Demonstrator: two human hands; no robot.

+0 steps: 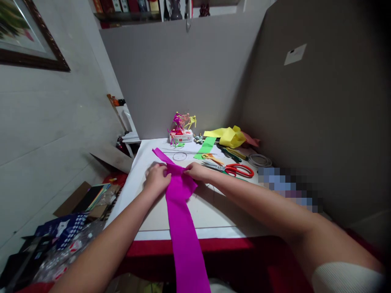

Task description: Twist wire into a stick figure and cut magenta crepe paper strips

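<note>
Left hand (157, 179) and right hand (197, 171) pinching magenta paper strip (181, 211), red scissors (240, 170) nearby, box (181, 136) print unreadable.

From where I stand, the desk (214, 215) carries one magenta crepe paper strip (183, 228), one pair of red-handled scissors (240, 170), one pair of orange-handled scissors (211, 157), one green paper sheet (207, 145), one crumpled yellow paper (229, 137), one white box (182, 137), one cable coil (259, 160) and one wire ring (179, 156).
</note>
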